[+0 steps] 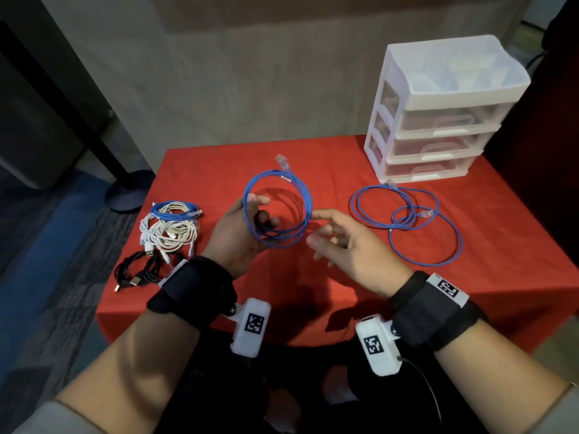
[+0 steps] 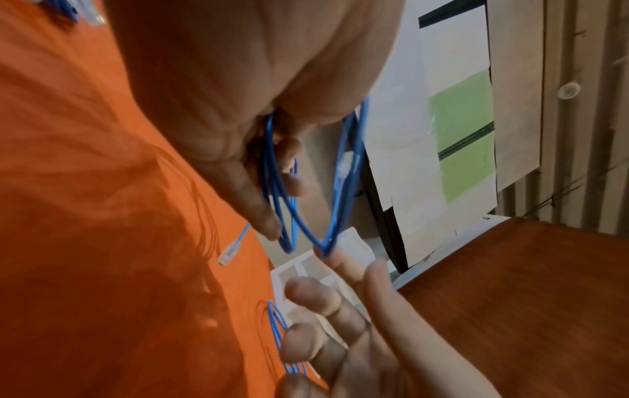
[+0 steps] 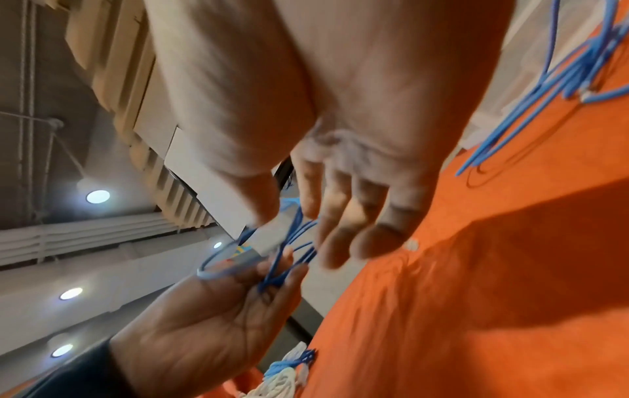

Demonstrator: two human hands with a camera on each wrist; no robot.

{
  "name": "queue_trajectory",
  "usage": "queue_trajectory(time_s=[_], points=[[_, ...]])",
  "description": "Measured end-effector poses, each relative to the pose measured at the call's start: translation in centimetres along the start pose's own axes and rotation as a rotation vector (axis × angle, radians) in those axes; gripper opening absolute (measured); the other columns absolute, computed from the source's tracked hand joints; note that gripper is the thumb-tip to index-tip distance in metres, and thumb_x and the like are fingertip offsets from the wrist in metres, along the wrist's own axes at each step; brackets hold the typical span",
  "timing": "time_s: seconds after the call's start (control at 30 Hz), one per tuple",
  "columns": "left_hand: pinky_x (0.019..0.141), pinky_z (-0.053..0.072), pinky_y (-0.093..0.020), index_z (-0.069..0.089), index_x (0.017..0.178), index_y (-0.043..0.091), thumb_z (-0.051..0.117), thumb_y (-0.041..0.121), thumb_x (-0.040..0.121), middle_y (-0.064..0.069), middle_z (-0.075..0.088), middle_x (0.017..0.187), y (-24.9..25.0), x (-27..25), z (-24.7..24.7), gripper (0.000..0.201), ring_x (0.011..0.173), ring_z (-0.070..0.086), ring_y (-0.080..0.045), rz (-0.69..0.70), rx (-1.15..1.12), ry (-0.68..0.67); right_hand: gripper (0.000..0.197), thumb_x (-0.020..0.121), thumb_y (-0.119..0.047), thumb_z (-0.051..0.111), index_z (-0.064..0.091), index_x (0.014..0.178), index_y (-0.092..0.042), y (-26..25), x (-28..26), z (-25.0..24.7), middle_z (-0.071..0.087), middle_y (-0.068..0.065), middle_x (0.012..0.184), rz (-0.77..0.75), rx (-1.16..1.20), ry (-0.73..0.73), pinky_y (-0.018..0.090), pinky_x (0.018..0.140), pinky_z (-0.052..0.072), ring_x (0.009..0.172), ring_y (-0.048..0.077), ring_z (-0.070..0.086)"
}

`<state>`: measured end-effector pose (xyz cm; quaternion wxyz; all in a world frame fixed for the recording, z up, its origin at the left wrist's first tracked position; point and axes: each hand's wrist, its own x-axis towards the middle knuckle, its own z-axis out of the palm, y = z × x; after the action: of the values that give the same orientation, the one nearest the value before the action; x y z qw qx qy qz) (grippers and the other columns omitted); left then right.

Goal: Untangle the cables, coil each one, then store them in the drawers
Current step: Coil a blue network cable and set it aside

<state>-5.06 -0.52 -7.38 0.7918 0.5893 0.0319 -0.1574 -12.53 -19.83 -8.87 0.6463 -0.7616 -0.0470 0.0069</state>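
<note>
Three closed drawers (image 1: pixel 438 145) at table's (image 1: pixel 344 286) far right, so opening one needs free hand. Loose cable (image 1: pixel 407 220) near them, uncoiled, could snag. Coil (image 1: pixel 279 211) held above table centre, left hand (image 1: pixel 238 236) curled round its loops. Right hand (image 1: pixel 341 242) spread, holding nothing, fingertip at coil edge. Grip eases = loops spring apart. Plug (image 1: pixel 282 161) sticks up, unsecured.

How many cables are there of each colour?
Blue: 3, the coil in the left hand at, the loose cable by the drawers, the small bundle
White: looks like 2
Black: looks like 1
Total: about 6
</note>
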Motion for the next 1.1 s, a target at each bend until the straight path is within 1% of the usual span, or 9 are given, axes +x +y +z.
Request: queue_trajectory(time_s=[0.2, 0.37, 0.47, 0.57, 0.67, 0.73, 0.83, 0.97, 1.1], points=[[0.070, 0.060, -0.045, 0.060, 0.104, 0.016, 0.045, 0.031, 0.107, 0.002, 0.054, 0.069, -0.9, -0.9, 0.3, 0.022, 0.068, 0.065, -0.013, -0.110, 0.008, -0.061, 0.008, 0.098, -0.016, 0.066, 0.066, 0.101, -0.009, -0.3, 1.1, 0.2, 0.063, 0.009, 0.077, 0.084, 0.106, 0.273, 0.025, 0.052, 0.045, 0.062, 0.014, 0.060], [0.076, 0.059, -0.049, 0.063, 0.107, 0.015, 0.048, 0.026, 0.106, -0.001, 0.054, 0.071, -1.3, -1.0, -0.2, 0.018, 0.067, 0.066, -0.015, -0.198, 0.001, -0.058, 0.014, 0.094, -0.003, 0.066, 0.060, 0.086, -0.013, 0.3, 1.5, -0.5, 0.053, 0.012, 0.075, 0.187, 0.116, 0.235, 0.025, 0.052, 0.051, 0.068, 0.018, 0.056], [0.072, 0.059, -0.045, 0.063, 0.106, 0.017, 0.047, 0.027, 0.105, -0.001, 0.053, 0.073, -1.5, -1.2, -0.4, 0.019, 0.064, 0.065, -0.013, -0.203, -0.005, -0.057, 0.016, 0.095, 0.001, 0.063, 0.056, 0.095, -0.013, 0.4, 1.1, -0.4, 0.056, 0.016, 0.081, 0.293, 0.382, 0.111, 0.033, 0.059, 0.056, 0.069, 0.018, 0.060], [0.056, 0.060, -0.038, 0.063, 0.105, 0.020, 0.042, 0.044, 0.105, -0.004, 0.058, 0.078, -1.6, -1.3, -0.3, 0.032, 0.060, 0.066, -0.014, -0.210, -0.038, 0.012, 0.018, 0.093, 0.001, 0.067, 0.059, 0.101, -0.014, 0.4, 0.9, -0.3, 0.059, 0.001, 0.069, 0.327, 0.462, 0.056, 0.029, 0.054, 0.051, 0.057, 0.011, 0.055], [0.063, 0.061, -0.053, 0.047, 0.122, 0.027, 0.038, 0.066, 0.098, -0.005, 0.065, 0.091, -1.4, -1.2, 0.0, 0.047, 0.063, 0.069, -0.019, -0.121, -0.069, 0.111, 0.013, 0.091, -0.003, 0.071, 0.063, 0.097, -0.010, 0.4, 1.0, -0.4, 0.057, 0.000, 0.067, 0.315, 0.365, 0.055, 0.022, 0.050, 0.047, 0.053, 0.008, 0.053], [0.068, 0.060, -0.052, 0.044, 0.119, 0.025, 0.049, 0.057, 0.099, -0.003, 0.063, 0.096, -1.4, -1.4, 0.1, 0.038, 0.063, 0.067, -0.014, -0.023, 0.129, 0.115, 0.012, 0.089, -0.005, 0.073, 0.063, 0.094, -0.010, 0.4, 1.0, -0.5, 0.055, 0.002, 0.067, 0.306, 0.360, 0.067, 0.023, 0.051, 0.046, 0.052, 0.009, 0.052], [0.056, 0.057, -0.034, 0.055, 0.104, 0.014, 0.057, 0.028, 0.103, -0.003, 0.058, 0.080, -2.0, -1.4, -0.4, 0.014, 0.053, 0.061, -0.006, 0.063, 0.402, 0.087, 0.013, 0.090, -0.012, 0.072, 0.060, 0.085, -0.012, 0.1, 0.9, -0.7, 0.050, 0.004, 0.063, 0.285, 0.368, 0.076, 0.026, 0.049, 0.038, 0.048, 0.012, 0.044], [0.046, 0.049, -0.022, 0.064, 0.098, 0.011, 0.063, 0.028, 0.099, -0.002, 0.056, 0.073, -2.3, -1.1, -1.5, 0.017, 0.055, 0.054, -0.007, 0.105, 0.602, 0.067, 0.018, 0.097, -0.016, 0.066, 0.058, 0.081, -0.010, 0.0, 0.3, -1.1, 0.044, 0.007, 0.058, 0.211, 0.281, 0.038, 0.025, 0.044, 0.031, 0.045, 0.014, 0.036], [0.054, 0.055, -0.029, 0.069, 0.082, 0.021, 0.070, 0.029, 0.094, -0.016, 0.062, 0.087, -2.4, -0.5, -2.6, 0.015, 0.070, 0.061, -0.019, 0.146, 0.684, 0.064, 0.016, 0.099, -0.015, 0.063, 0.061, 0.085, -0.008, 0.4, 0.0, -1.4, 0.044, 0.010, 0.059, 0.186, 0.204, 0.068, 0.026, 0.042, 0.034, 0.043, 0.017, 0.038]])
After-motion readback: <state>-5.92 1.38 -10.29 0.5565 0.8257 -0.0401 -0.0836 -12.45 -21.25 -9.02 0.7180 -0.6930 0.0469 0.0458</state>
